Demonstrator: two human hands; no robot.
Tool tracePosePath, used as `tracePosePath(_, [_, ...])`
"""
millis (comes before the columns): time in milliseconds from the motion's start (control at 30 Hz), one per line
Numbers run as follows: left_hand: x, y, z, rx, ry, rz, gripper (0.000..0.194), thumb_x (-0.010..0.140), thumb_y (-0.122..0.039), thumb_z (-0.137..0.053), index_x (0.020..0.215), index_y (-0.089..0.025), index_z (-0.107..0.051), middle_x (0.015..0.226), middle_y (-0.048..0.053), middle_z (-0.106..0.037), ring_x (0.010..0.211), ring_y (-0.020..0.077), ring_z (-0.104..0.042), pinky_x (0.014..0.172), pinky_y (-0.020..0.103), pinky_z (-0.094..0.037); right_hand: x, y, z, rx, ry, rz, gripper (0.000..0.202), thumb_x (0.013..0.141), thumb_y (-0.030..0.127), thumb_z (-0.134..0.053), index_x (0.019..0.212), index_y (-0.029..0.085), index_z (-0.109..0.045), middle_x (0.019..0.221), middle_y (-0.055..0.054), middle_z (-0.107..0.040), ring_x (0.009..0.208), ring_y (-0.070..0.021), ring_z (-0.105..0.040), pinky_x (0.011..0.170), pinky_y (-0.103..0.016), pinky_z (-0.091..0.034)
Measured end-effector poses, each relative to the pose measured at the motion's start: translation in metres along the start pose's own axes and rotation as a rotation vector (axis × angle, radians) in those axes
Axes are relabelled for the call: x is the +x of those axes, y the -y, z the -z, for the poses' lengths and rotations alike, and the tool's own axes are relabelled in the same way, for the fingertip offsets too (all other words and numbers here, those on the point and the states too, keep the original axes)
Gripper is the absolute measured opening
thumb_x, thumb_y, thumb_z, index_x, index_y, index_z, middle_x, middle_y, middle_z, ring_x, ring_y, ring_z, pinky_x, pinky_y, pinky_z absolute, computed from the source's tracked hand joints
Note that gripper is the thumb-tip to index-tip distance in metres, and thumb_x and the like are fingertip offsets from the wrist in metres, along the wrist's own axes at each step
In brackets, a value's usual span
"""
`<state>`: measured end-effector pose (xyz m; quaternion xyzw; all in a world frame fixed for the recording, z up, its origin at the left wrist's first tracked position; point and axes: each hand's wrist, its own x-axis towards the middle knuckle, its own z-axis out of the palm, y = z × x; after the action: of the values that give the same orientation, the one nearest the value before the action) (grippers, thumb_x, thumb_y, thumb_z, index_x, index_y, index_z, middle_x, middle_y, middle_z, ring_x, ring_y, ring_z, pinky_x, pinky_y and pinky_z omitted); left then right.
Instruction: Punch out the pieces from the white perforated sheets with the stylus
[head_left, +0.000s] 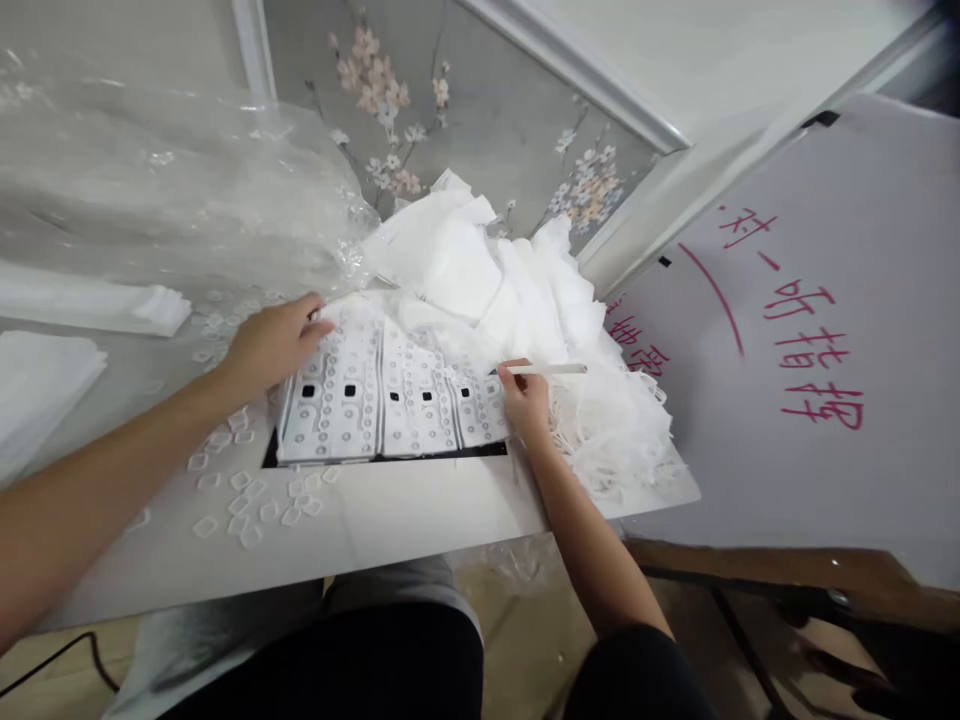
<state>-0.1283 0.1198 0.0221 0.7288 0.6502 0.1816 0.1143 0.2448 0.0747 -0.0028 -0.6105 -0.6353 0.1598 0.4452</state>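
A white sheet (352,420) with rows of grey rings and small black squares lies on a dark mat (480,451). My left hand (274,345) is at its far left corner, with curled fingers gripping the edge. My right hand (525,400) is closed around a slim white pen-like tool (559,369), whose dark tip points left over the right part of the sheet. Just beyond, a heap of thin white sheets (457,265) covers the far edge. Right of my right hand lies a pile of white strips (611,440).
Small clear square rings (251,505) lie scattered on the pale table (420,510). Clear plastic film (187,180) and stacked white sheets (82,300) are at left. A whiteboard (750,450) with red writing stands at right. Behind is a flowered panel (480,110).
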Motion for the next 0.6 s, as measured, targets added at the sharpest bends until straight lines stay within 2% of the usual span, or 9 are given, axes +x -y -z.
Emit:
tracePosePath(100, [0.013, -0.004, 0.002, 0.015, -0.179, 0.046, 0.044, 0.098, -0.048, -0.037, 0.122, -0.014, -0.052, 0.091, 0.007, -0.062, 0.082, 0.0226, -0.057, 0.072, 0.035, -0.039, 0.004, 0.002, -0.011, -0.010, -0.077, 0.076, 0.030, 0.091, 0.043, -0.049, 0.093, 0.019, -0.066, 0.090, -0.006, -0.069, 0.082, -0.0202, -0.062, 0.076, -0.032, -0.048])
tracePosePath(133, [0.015, -0.004, 0.002, 0.016, -0.183, 0.067, 0.046, 0.098, -0.049, -0.036, 0.123, -0.013, -0.051, 0.093, 0.008, -0.062, 0.084, 0.0235, -0.058, 0.073, 0.037, -0.040, 0.005, 0.001, -0.013, -0.018, -0.065, 0.077, 0.030, 0.091, 0.043, -0.049, 0.094, 0.019, -0.066, 0.089, -0.006, -0.069, 0.081, -0.0204, -0.062, 0.076, -0.033, -0.048])
tracePosePath(200, [0.014, -0.004, 0.001, 0.032, -0.120, 0.115, 0.050, 0.096, -0.050, -0.040, 0.127, -0.010, -0.047, 0.097, 0.011, -0.062, 0.086, 0.0272, -0.059, 0.074, 0.040, -0.042, 0.006, -0.001, -0.016, -0.032, -0.003, 0.040, 0.029, 0.090, 0.043, -0.050, 0.092, 0.019, -0.067, 0.083, -0.005, -0.070, 0.075, -0.0205, -0.063, 0.075, -0.034, -0.049])
tracePosePath(267, [0.007, -0.005, -0.002, 0.055, -0.094, 0.117, 0.057, 0.092, -0.048, -0.049, 0.132, -0.008, -0.041, 0.111, 0.017, -0.060, 0.097, 0.0338, -0.058, 0.080, 0.046, -0.043, 0.004, -0.003, -0.013, -0.010, 0.039, 0.004, 0.029, 0.089, 0.044, -0.053, 0.091, 0.019, -0.068, 0.084, -0.006, -0.070, 0.075, -0.0211, -0.064, 0.074, -0.035, -0.051])
tracePosePath(300, [0.001, -0.008, -0.003, 0.070, -0.131, 0.086, 0.061, 0.090, -0.045, -0.052, 0.135, -0.007, -0.037, 0.123, 0.021, -0.054, 0.107, 0.0377, -0.054, 0.086, 0.050, -0.042, 0.002, -0.003, -0.010, 0.015, 0.024, 0.009, 0.029, 0.089, 0.044, -0.054, 0.092, 0.019, -0.068, 0.090, -0.007, -0.071, 0.080, -0.0220, -0.066, 0.076, -0.036, -0.052])
tracePosePath(367, [-0.010, -0.017, -0.005, 0.105, -0.268, -0.033, 0.065, 0.090, -0.038, -0.055, 0.141, -0.007, -0.030, 0.142, 0.023, -0.037, 0.126, 0.0426, -0.039, 0.100, 0.054, -0.033, -0.006, 0.000, -0.001, 0.059, -0.057, 0.072, 0.027, 0.088, 0.043, -0.056, 0.094, 0.020, -0.068, 0.104, -0.008, -0.070, 0.097, -0.0238, -0.065, 0.086, -0.038, -0.051])
tracePosePath(433, [-0.016, -0.032, -0.007, 0.147, -0.338, -0.190, 0.059, 0.091, -0.035, -0.051, 0.141, -0.009, -0.033, 0.147, 0.022, -0.031, 0.133, 0.0425, -0.030, 0.106, 0.055, -0.028, -0.015, 0.003, 0.007, 0.065, -0.114, 0.143, 0.023, 0.088, 0.041, -0.058, 0.095, 0.021, -0.069, 0.108, -0.009, -0.069, 0.106, -0.0243, -0.063, 0.095, -0.040, -0.049])
tracePosePath(500, [-0.017, -0.051, -0.011, 0.173, -0.272, -0.386, 0.048, 0.094, -0.036, -0.047, 0.134, -0.010, -0.044, 0.143, 0.021, -0.038, 0.133, 0.0399, -0.032, 0.108, 0.054, -0.027, -0.021, 0.004, 0.012, 0.044, -0.055, 0.175, 0.021, 0.088, 0.039, -0.059, 0.094, 0.022, -0.070, 0.102, -0.008, -0.071, 0.102, -0.0246, -0.064, 0.096, -0.043, -0.048])
tracePosePath(600, [-0.010, -0.074, -0.021, 0.161, -0.067, -0.687, 0.040, 0.096, -0.039, -0.044, 0.126, -0.014, -0.054, 0.139, 0.017, -0.045, 0.133, 0.0347, -0.036, 0.109, 0.049, -0.029, -0.021, 0.001, 0.012, 0.021, 0.127, 0.178, 0.022, 0.089, 0.040, -0.058, 0.094, 0.023, -0.071, 0.098, -0.008, -0.072, 0.099, -0.0251, -0.065, 0.093, -0.044, -0.050])
